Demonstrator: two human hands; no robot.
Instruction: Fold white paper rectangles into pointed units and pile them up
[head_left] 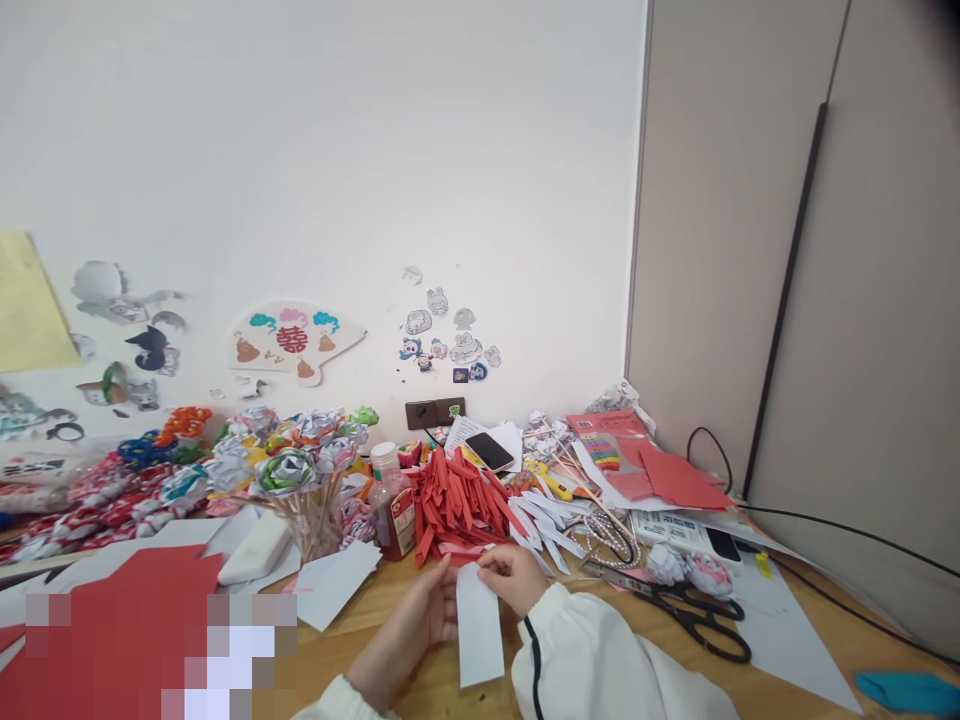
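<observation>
A narrow strip of white paper (481,640) hangs upright between my hands, just over the wooden table. My right hand (519,578) pinches its upper right corner between thumb and fingers. My left hand (429,612) is curled at the strip's left edge, thumb near the top, and part of its grip is hidden by the paper. Right behind my hands lies a heap of folded red paper strips (461,500), with folded white strips (544,525) beside it. Black-handled scissors (701,610) rest on the table to the right of my right hand.
Left of the red heap stand a brown bottle (392,510) and a bunch of paper flowers (289,470). A phone (490,452) lies behind the heap. Red sheets (150,610) cover the left side. Black cables (847,535) cross at right, and a white sheet (795,625) lies beneath.
</observation>
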